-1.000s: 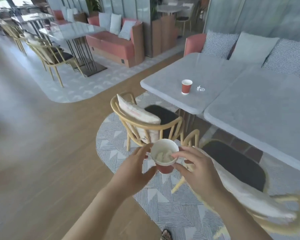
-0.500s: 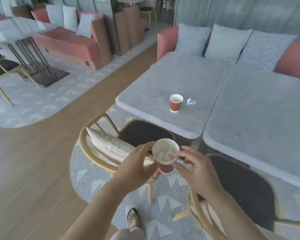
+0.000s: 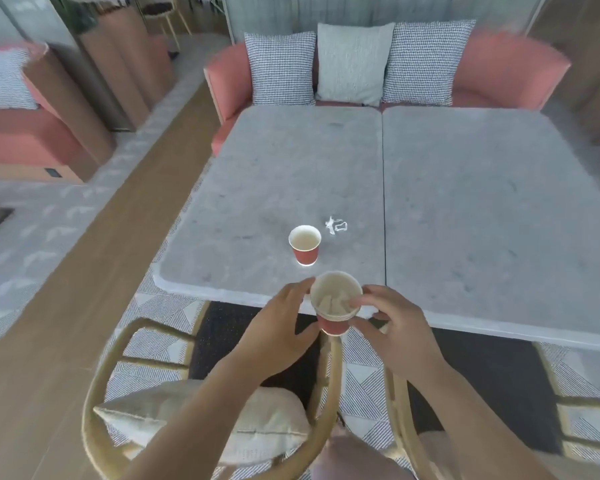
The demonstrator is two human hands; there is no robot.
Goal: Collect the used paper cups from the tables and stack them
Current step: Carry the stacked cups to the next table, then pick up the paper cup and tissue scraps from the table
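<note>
I hold a red paper cup (image 3: pixel 334 301) with crumpled paper inside, between both hands, just over the near edge of the grey table (image 3: pixel 274 174). My left hand (image 3: pixel 278 327) grips its left side and my right hand (image 3: pixel 392 327) pinches its right rim. A second red paper cup (image 3: pixel 305 244) stands upright and alone on the table, a short way beyond the held one. A small white scrap (image 3: pixel 336 225) lies just right of that cup.
A second grey table (image 3: pixel 492 209) abuts on the right. Two wooden chairs (image 3: pixel 201 393) stand between me and the tables, the left one with a cushion (image 3: pixel 201 424). A pink sofa (image 3: pixel 506 71) with three pillows sits behind the tables.
I have walked up to the table and turned to face it. The cup on the table is now close in front of my hands. My grip on the held cup is unchanged.
</note>
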